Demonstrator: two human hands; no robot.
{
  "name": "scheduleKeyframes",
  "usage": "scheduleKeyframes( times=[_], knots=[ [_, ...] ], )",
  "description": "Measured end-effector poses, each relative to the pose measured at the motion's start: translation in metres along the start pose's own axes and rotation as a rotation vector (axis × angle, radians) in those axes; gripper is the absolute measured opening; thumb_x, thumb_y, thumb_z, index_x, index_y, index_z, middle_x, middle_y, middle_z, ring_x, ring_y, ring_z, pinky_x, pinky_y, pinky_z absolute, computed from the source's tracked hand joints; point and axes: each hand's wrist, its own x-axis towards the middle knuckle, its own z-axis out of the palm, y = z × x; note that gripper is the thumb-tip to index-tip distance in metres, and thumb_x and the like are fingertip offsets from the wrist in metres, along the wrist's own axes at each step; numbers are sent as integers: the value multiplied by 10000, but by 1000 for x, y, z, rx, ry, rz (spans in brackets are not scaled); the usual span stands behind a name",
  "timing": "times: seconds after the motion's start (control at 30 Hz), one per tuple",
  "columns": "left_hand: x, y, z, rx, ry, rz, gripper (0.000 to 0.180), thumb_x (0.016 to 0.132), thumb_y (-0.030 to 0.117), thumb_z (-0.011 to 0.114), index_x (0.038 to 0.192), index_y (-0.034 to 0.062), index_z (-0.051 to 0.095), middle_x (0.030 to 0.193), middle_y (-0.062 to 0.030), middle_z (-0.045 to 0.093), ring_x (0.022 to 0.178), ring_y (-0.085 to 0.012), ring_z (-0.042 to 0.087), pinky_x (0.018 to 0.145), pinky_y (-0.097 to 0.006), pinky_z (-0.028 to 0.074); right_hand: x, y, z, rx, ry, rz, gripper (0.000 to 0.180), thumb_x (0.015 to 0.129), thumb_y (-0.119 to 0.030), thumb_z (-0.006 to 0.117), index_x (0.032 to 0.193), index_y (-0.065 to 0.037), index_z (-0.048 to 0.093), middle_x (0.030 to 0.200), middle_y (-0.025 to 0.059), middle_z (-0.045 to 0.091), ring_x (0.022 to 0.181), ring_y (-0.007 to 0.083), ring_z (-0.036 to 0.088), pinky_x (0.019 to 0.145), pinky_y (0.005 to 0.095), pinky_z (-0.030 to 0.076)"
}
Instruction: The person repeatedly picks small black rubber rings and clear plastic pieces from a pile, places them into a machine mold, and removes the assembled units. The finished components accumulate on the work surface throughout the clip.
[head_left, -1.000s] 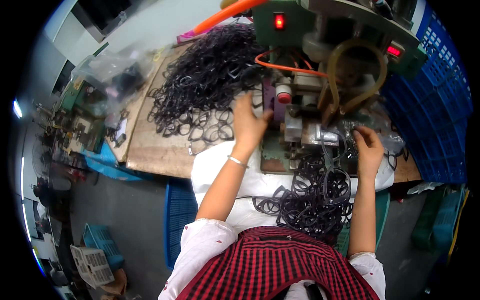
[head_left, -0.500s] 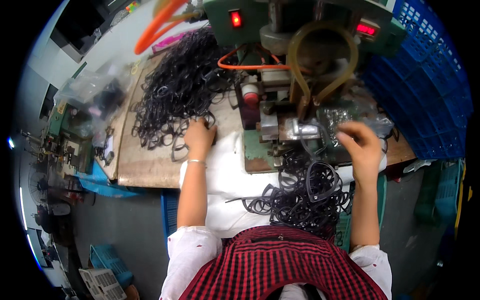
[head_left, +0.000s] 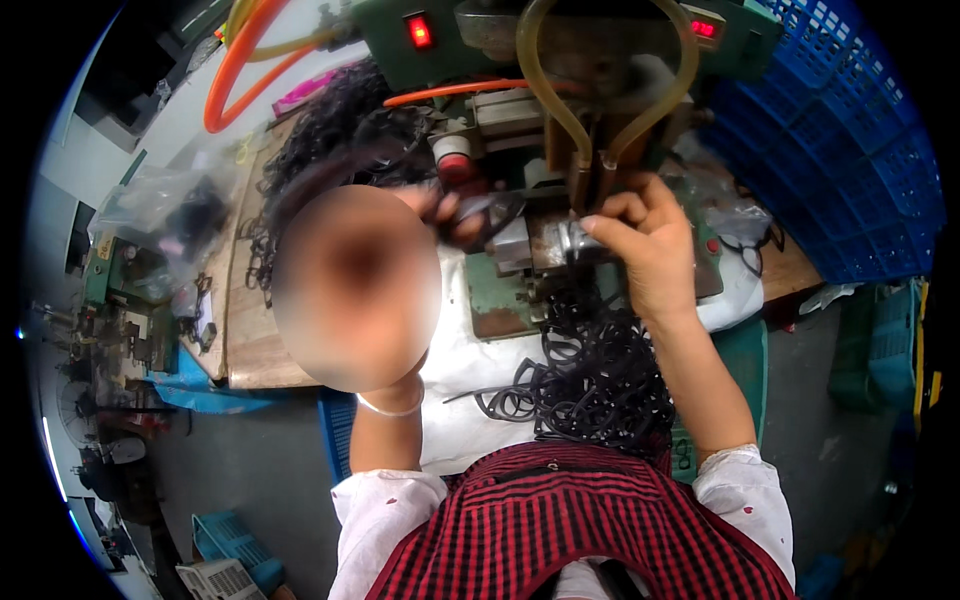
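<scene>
My left hand (head_left: 405, 280), largely covered by a blurred patch, is raised left of the machine's fixture. Its fingertips close on a dark plastic eyeglass frame (head_left: 492, 215), smeared by motion. At the small metal fixture (head_left: 562, 243), my right hand (head_left: 655, 245) has thumb and forefinger pressed together; what lies between them is too small to make out. Two tan tubes (head_left: 572, 125) run down to nozzles just above the fixture. Below it, a heap of black eyeglass frames (head_left: 590, 390) rests on white cloth (head_left: 455, 375) in front of me.
Another large pile of black frames (head_left: 325, 140) covers the wooden table (head_left: 262, 350) at left. A round red button (head_left: 455, 166) stands beside the fixture. Blue plastic crates (head_left: 830, 150) rise at right. An orange hose (head_left: 225, 85) loops at upper left.
My left hand has left the table pile and moved right with a dark frame. The right hand has moved left to the fixture and closed its fingers. The view has shifted slightly.
</scene>
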Motion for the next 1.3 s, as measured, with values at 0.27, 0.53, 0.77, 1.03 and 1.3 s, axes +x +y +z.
scheduleKeyframes(
  times=[0.27,0.53,0.77,1.03,1.3],
  knots=[
    [8,-9,17,114,-131,49,142,897,-38,565,1033,-9,538,965,-162,636,844,-244,671,698,-369,589,-36,-21,-1,95,-99,2,617,779,56,639,1356,37,421,1213,138,592,1204,212,512,1003,314,400],
    [-34,-42,46,532,-598,625,230,681,9,722,874,80,620,1001,-82,714,550,-147,506,462,-264,407,-2,77,-115,-1384,271,-229,213,737,-152,708,929,-59,696,1251,178,576,1276,343,444,1010,459,393],
    [-51,-54,43,554,-538,610,174,701,78,700,855,101,622,1011,-36,710,670,-142,609,537,-257,477,15,81,-138,-1088,255,-130,150,767,-175,714,845,-49,692,1215,212,600,1184,347,526,1006,427,400],
    [-57,-47,40,479,-486,514,206,718,124,725,903,93,640,1055,-53,688,681,-156,592,582,-273,476,26,98,-117,-1333,178,-292,194,758,-164,718,915,-51,706,1248,202,586,1252,348,479,1059,416,356],
    [-82,9,-66,1224,-129,364,200,826,-5,646,1024,11,654,1085,-115,691,945,-258,664,831,-337,516,7,87,-125,-1120,351,-319,137,839,-131,656,932,-45,706,973,134,680,935,304,631,842,374,484]
  ],
)
